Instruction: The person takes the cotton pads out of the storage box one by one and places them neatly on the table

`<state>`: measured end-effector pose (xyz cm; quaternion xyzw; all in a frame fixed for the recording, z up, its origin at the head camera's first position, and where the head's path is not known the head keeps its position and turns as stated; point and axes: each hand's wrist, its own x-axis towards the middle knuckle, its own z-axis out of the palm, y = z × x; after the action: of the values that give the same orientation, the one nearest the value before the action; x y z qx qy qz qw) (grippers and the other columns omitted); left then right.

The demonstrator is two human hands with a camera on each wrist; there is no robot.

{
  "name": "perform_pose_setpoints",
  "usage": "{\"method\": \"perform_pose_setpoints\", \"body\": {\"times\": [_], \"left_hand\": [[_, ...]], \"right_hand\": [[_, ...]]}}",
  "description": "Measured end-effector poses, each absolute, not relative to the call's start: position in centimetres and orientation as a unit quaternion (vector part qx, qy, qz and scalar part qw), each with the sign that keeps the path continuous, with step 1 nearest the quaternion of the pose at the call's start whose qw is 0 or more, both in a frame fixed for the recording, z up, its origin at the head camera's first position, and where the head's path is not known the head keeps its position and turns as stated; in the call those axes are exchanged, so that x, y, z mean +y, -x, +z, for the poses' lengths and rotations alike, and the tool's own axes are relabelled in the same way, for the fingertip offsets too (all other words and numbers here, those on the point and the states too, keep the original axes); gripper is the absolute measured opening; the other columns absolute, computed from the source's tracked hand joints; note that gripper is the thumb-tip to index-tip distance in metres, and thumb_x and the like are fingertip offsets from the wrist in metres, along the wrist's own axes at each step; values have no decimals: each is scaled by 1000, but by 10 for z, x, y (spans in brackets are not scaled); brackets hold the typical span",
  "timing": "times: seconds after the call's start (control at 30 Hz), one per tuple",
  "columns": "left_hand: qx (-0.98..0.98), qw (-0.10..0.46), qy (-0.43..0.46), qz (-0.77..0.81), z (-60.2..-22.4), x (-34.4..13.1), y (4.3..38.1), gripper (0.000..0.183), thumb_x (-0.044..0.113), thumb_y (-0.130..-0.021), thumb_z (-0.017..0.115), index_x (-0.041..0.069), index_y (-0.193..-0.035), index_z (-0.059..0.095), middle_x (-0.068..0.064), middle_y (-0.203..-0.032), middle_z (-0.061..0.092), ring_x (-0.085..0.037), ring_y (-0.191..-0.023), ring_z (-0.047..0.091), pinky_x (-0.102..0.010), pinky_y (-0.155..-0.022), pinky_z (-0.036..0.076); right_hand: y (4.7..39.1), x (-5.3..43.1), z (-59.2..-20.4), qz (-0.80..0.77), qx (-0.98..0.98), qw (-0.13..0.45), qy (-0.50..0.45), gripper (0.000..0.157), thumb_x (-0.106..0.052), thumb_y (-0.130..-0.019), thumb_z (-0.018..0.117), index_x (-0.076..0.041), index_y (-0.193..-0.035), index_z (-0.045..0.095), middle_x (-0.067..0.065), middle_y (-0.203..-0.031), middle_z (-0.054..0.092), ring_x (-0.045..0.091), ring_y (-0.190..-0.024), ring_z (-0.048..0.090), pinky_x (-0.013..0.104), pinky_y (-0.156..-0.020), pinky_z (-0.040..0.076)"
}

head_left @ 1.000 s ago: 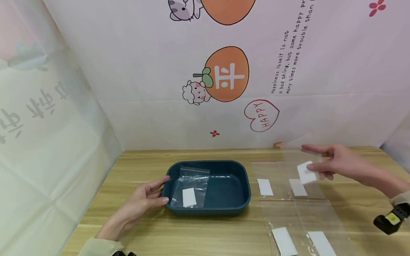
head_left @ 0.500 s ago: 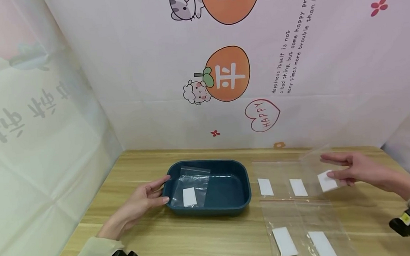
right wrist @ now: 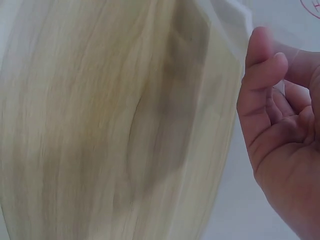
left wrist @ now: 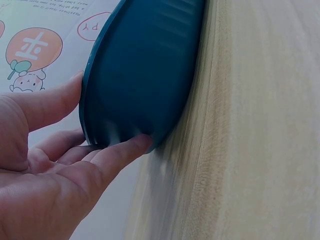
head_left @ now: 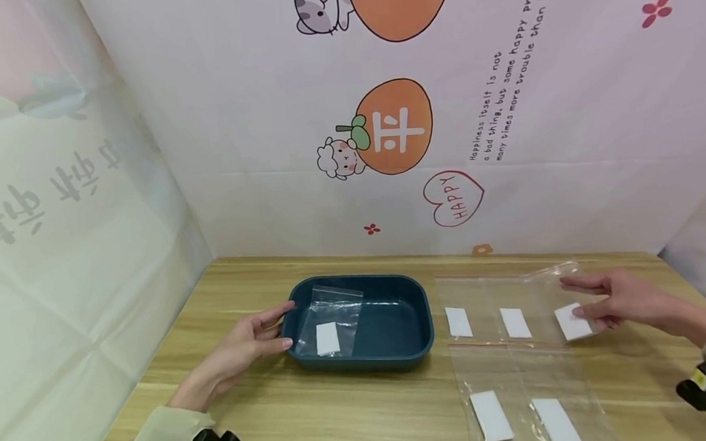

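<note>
My left hand point(head_left: 248, 347) holds the left end of a dark blue rectangular box point(head_left: 430, 317), thumb and fingers spread along its end wall; the left wrist view shows the fingers against the box point(left wrist: 135, 75). Inside the box lies a clear zip bag point(head_left: 341, 309) with a white piece point(head_left: 327, 338) in it. At the right, my right hand point(head_left: 619, 301) pinches another clear zip bag point(head_left: 550, 276) at its white piece point(head_left: 572, 321), low over the wooden table. In the right wrist view, the right hand's point(right wrist: 285, 110) fingers are bent and the bag mostly hidden.
Clear zip bags lie in two rows right of the box, with white pieces in the back row point(head_left: 516, 322) and front row point(head_left: 492, 416). The wooden table point(head_left: 342, 412) ends at a printed cloth point(head_left: 291, 211) behind, and another cloth point(head_left: 85, 253) hangs at the left.
My right hand has moved right and down with its zip bag, from over the back row's middle bag to the row's right end. My left hand stays on the box.
</note>
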<state>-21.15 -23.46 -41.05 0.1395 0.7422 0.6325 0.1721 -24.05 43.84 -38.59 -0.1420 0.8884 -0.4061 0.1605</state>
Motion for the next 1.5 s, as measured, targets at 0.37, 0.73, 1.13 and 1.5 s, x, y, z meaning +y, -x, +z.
{"method": "perform_pose_setpoints", "body": {"times": [0.37, 0.73, 1.13, 1.5], "left_hand": [[741, 173, -145, 632, -412, -236, 212, 77, 8, -99, 74, 3, -164, 33, -21, -171, 18, -45, -152, 27, -43, -114, 42], [744, 170, -146, 629, -412, -236, 212, 77, 8, -99, 74, 3, -164, 33, -21, -171, 18, -46, -151, 28, -47, -115, 40], [744, 170, -145, 629, -412, -236, 212, 76, 7, -99, 73, 1, -164, 33, -21, -172, 17, -46, -151, 28, -46, -115, 40], [745, 170, -143, 628, -413, -236, 212, 77, 7, -99, 74, 2, -164, 33, -21, -171, 20, -47, -151, 28, -46, -115, 40]], "right_hand": [[244, 448, -397, -344, 915, 113, 174, 68, -14, -97, 77, 11, -153, 46, 30, -124, 63, 8, -47, 45, 33, -42, 47], [248, 452, -406, -312, 929, 88, 179, 73, -19, -92, 83, 15, -147, 49, 42, -123, 59, 5, -40, 38, 31, -38, 44], [244, 449, -411, -287, 938, 85, 173, 75, -22, -91, 84, 13, -148, 50, 49, -132, 52, 3, -39, 30, 29, -37, 42], [241, 448, -415, -266, 947, 70, 167, 70, -21, -90, 84, 13, -143, 54, 49, -146, 40, 5, -38, 34, 30, -38, 44]]}}
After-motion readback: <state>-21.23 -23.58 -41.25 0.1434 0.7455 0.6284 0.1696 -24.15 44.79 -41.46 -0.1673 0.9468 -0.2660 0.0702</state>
